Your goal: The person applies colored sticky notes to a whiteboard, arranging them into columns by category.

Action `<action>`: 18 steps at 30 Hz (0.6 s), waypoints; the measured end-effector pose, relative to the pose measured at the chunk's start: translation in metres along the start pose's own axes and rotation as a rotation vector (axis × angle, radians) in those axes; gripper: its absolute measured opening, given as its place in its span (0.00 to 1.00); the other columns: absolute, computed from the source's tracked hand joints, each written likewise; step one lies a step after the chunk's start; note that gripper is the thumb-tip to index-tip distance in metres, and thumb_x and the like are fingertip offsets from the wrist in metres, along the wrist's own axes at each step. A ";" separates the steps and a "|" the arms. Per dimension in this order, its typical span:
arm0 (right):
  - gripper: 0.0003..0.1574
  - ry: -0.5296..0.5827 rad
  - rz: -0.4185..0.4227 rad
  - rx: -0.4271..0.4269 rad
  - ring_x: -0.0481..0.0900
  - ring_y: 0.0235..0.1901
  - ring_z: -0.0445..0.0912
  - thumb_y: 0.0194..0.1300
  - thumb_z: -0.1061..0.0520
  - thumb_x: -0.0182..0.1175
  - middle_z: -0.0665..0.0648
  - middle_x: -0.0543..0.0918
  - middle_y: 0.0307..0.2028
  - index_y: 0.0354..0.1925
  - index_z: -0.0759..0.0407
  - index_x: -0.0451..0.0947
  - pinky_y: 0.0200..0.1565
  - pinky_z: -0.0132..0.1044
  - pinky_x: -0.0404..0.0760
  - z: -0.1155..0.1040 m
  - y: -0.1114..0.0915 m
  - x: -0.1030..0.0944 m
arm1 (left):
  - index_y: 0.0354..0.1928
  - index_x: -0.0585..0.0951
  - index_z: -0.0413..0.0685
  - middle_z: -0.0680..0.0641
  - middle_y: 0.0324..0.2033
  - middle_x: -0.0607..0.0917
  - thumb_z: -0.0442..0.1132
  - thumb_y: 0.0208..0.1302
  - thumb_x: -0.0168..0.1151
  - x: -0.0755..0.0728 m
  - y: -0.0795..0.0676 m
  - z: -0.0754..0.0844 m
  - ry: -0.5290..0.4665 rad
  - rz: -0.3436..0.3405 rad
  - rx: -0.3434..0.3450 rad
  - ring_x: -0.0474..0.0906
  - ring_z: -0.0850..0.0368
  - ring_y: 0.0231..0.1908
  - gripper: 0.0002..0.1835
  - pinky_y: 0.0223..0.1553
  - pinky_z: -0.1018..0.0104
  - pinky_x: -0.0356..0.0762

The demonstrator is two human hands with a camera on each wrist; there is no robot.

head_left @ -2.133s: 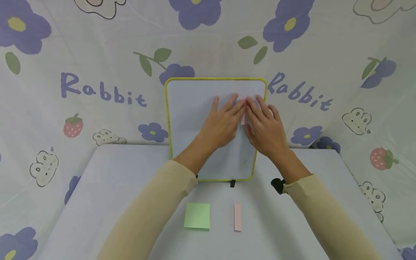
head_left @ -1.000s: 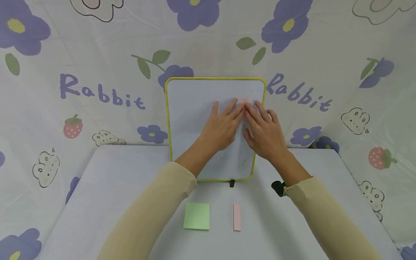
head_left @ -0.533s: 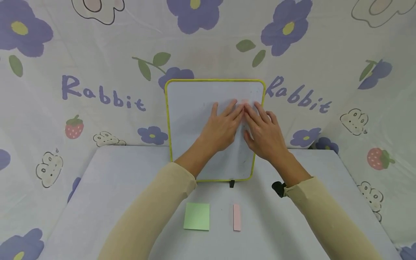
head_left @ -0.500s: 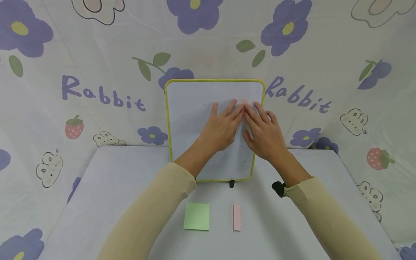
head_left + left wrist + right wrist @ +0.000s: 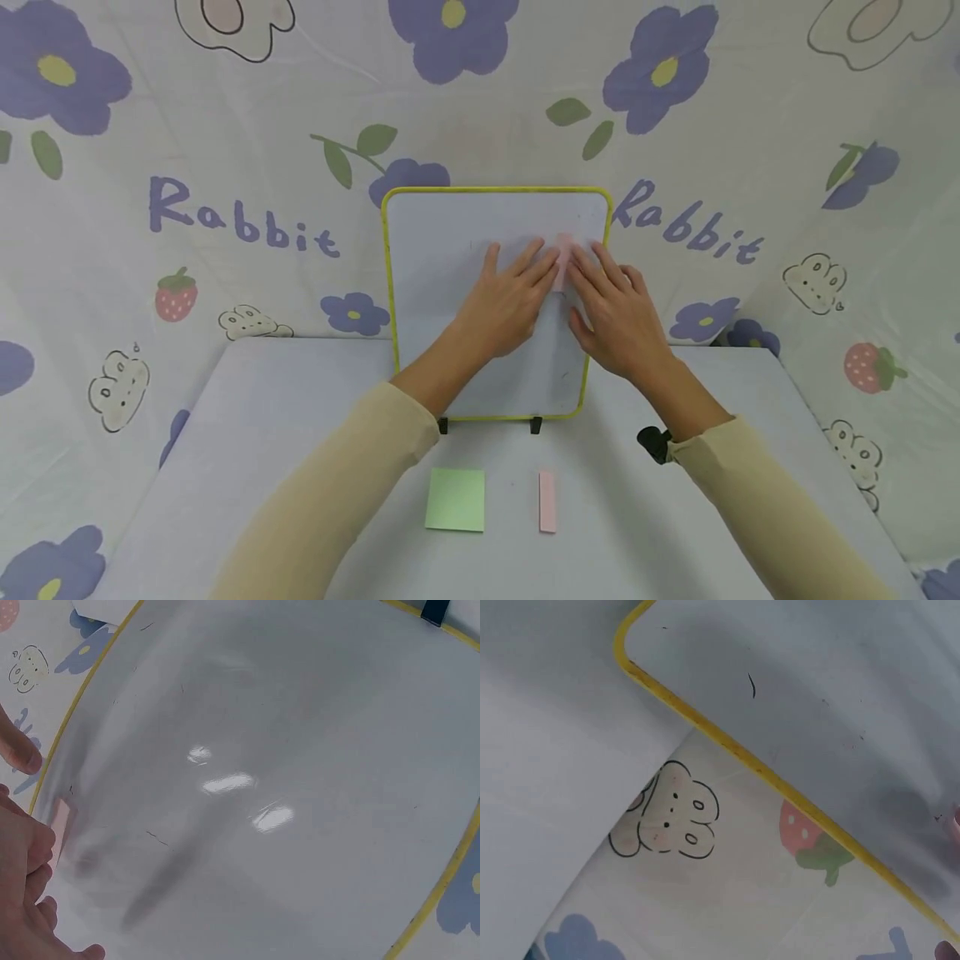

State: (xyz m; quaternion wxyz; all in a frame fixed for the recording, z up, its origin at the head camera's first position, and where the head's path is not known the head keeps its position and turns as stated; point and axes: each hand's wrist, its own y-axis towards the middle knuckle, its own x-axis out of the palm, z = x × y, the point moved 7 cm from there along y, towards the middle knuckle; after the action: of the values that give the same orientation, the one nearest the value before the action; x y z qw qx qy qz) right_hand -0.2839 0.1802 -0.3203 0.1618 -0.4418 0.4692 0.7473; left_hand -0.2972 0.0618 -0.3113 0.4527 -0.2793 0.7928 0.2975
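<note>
A pink sticky note strip (image 5: 564, 260) lies upright against the upper right of a whiteboard (image 5: 450, 225) with a yellow frame. My left hand (image 5: 510, 300) has its fingers spread, fingertips at the strip's left edge. From the other side, my right hand (image 5: 615, 312) holds its fingers straight, with fingertips by the strip's right edge. In the left wrist view the same pink strip (image 5: 61, 825) shows beside the fingers. Only a bit of fingertip (image 5: 946, 951) enters the right wrist view.
On the white table (image 5: 300, 417) before the board lie a green sticky note pad (image 5: 455, 500) and a narrow pink sticky note pad (image 5: 547, 502). Black feet (image 5: 536, 425) support the board. Behind hangs a cloth (image 5: 495, 117) printed with flowers and rabbits.
My hands have drawn slightly apart, the left to the left and the right to the right. More of the pink strip now shows between them; it was mostly covered half a second ago.
</note>
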 end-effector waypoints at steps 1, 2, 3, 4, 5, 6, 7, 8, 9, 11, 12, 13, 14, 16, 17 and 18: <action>0.40 0.009 -0.006 -0.002 0.57 0.73 0.58 0.61 0.56 0.66 0.63 0.66 0.72 0.68 0.68 0.69 0.62 0.57 0.65 -0.001 -0.002 0.000 | 0.78 0.58 0.51 0.53 0.77 0.54 0.47 0.75 0.47 0.000 -0.002 0.000 0.000 -0.002 0.006 0.45 0.54 0.77 0.32 0.68 0.38 0.56; 0.40 0.021 -0.011 -0.005 0.58 0.73 0.58 0.60 0.57 0.66 0.63 0.66 0.71 0.68 0.68 0.69 0.62 0.57 0.65 -0.002 -0.005 -0.001 | 0.78 0.58 0.50 0.53 0.78 0.54 0.47 0.75 0.48 0.001 -0.005 0.001 -0.005 -0.004 0.013 0.45 0.54 0.77 0.32 0.68 0.38 0.56; 0.40 0.032 -0.013 -0.013 0.59 0.72 0.59 0.60 0.57 0.67 0.64 0.66 0.71 0.68 0.68 0.69 0.62 0.57 0.65 -0.003 -0.009 -0.002 | 0.78 0.58 0.50 0.52 0.77 0.54 0.47 0.74 0.48 0.002 -0.009 0.002 -0.005 0.001 0.021 0.45 0.54 0.77 0.33 0.68 0.38 0.56; 0.40 0.043 -0.015 -0.022 0.60 0.72 0.59 0.59 0.57 0.68 0.64 0.66 0.71 0.67 0.68 0.69 0.62 0.58 0.65 -0.005 -0.013 -0.002 | 0.78 0.58 0.50 0.52 0.77 0.54 0.47 0.74 0.49 0.004 -0.013 0.002 -0.007 0.006 0.030 0.46 0.54 0.77 0.33 0.68 0.39 0.57; 0.40 0.053 -0.015 -0.033 0.62 0.71 0.59 0.59 0.57 0.68 0.65 0.67 0.71 0.67 0.68 0.70 0.62 0.58 0.66 -0.006 -0.017 -0.002 | 0.77 0.59 0.50 0.52 0.77 0.55 0.47 0.74 0.49 0.006 -0.018 0.003 -0.006 0.016 0.039 0.46 0.54 0.77 0.33 0.67 0.39 0.58; 0.40 0.062 -0.013 -0.046 0.63 0.71 0.59 0.58 0.58 0.69 0.65 0.68 0.70 0.66 0.69 0.70 0.61 0.58 0.66 -0.008 -0.022 -0.003 | 0.77 0.59 0.50 0.52 0.77 0.56 0.47 0.74 0.50 0.007 -0.023 0.004 -0.006 0.031 0.048 0.47 0.54 0.76 0.33 0.67 0.39 0.58; 0.40 0.071 -0.013 -0.057 0.64 0.70 0.60 0.57 0.58 0.69 0.65 0.68 0.70 0.66 0.69 0.70 0.61 0.58 0.67 -0.010 -0.026 -0.003 | 0.77 0.60 0.50 0.52 0.77 0.57 0.47 0.73 0.50 0.009 -0.028 0.006 -0.003 0.045 0.056 0.48 0.54 0.76 0.32 0.67 0.40 0.59; 0.41 0.084 -0.013 -0.066 0.65 0.69 0.60 0.57 0.58 0.70 0.65 0.68 0.70 0.66 0.68 0.71 0.60 0.57 0.67 -0.012 -0.031 -0.003 | 0.76 0.61 0.50 0.52 0.76 0.58 0.47 0.73 0.51 0.011 -0.034 0.007 -0.001 0.062 0.064 0.49 0.54 0.76 0.32 0.66 0.40 0.60; 0.40 0.095 -0.012 -0.078 0.67 0.68 0.60 0.57 0.58 0.70 0.65 0.69 0.69 0.66 0.68 0.71 0.60 0.57 0.68 -0.013 -0.037 -0.003 | 0.76 0.62 0.50 0.52 0.76 0.59 0.47 0.73 0.51 0.013 -0.039 0.009 0.005 0.081 0.072 0.51 0.54 0.76 0.32 0.66 0.41 0.61; 0.40 0.120 -0.013 -0.093 0.70 0.66 0.59 0.56 0.58 0.70 0.65 0.70 0.69 0.65 0.67 0.71 0.58 0.57 0.70 -0.017 -0.048 -0.001 | 0.75 0.64 0.50 0.52 0.75 0.61 0.47 0.72 0.53 0.018 -0.050 0.014 0.007 0.112 0.090 0.53 0.54 0.75 0.31 0.65 0.42 0.63; 0.40 0.132 -0.013 -0.099 0.71 0.64 0.59 0.56 0.58 0.70 0.65 0.70 0.68 0.65 0.66 0.72 0.58 0.57 0.71 -0.019 -0.053 0.000 | 0.74 0.65 0.50 0.52 0.75 0.62 0.47 0.72 0.53 0.021 -0.055 0.017 0.004 0.126 0.100 0.54 0.54 0.75 0.31 0.64 0.42 0.64; 0.40 0.145 -0.015 -0.103 0.73 0.63 0.59 0.56 0.57 0.70 0.65 0.71 0.68 0.65 0.66 0.72 0.57 0.57 0.72 -0.021 -0.059 0.001 | 0.74 0.66 0.50 0.52 0.74 0.63 0.47 0.71 0.54 0.024 -0.060 0.020 0.004 0.135 0.111 0.54 0.54 0.75 0.31 0.64 0.42 0.64; 0.40 0.159 -0.016 -0.109 0.74 0.61 0.59 0.55 0.58 0.71 0.65 0.71 0.67 0.65 0.65 0.72 0.56 0.57 0.72 -0.023 -0.065 0.002 | 0.74 0.66 0.50 0.52 0.74 0.63 0.47 0.71 0.54 0.027 -0.064 0.023 -0.001 0.139 0.120 0.55 0.54 0.74 0.31 0.64 0.42 0.64; 0.40 0.184 -0.027 -0.114 0.76 0.58 0.59 0.55 0.57 0.71 0.65 0.73 0.66 0.65 0.65 0.72 0.55 0.57 0.73 -0.028 -0.077 0.007 | 0.74 0.66 0.50 0.52 0.75 0.62 0.48 0.71 0.54 0.037 -0.073 0.030 -0.011 0.124 0.133 0.54 0.54 0.75 0.31 0.65 0.42 0.63; 0.40 0.198 -0.035 -0.113 0.77 0.57 0.58 0.54 0.57 0.72 0.65 0.73 0.65 0.65 0.64 0.72 0.55 0.56 0.74 -0.031 -0.083 0.010 | 0.74 0.66 0.50 0.52 0.75 0.62 0.48 0.71 0.54 0.041 -0.077 0.034 -0.019 0.112 0.141 0.53 0.54 0.75 0.31 0.65 0.42 0.62; 0.40 0.214 -0.043 -0.112 0.78 0.55 0.58 0.54 0.57 0.72 0.65 0.74 0.64 0.64 0.64 0.73 0.54 0.56 0.75 -0.034 -0.089 0.013 | 0.74 0.66 0.50 0.52 0.75 0.62 0.48 0.71 0.54 0.046 -0.080 0.038 -0.027 0.100 0.147 0.53 0.54 0.75 0.31 0.65 0.42 0.62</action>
State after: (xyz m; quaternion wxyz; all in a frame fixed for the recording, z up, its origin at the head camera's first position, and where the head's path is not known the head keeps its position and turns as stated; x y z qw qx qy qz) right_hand -0.2156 0.1941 -0.3862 0.1018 -0.5373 0.4320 0.7172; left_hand -0.2389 0.0283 -0.3853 0.4671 -0.2014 0.8194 0.2642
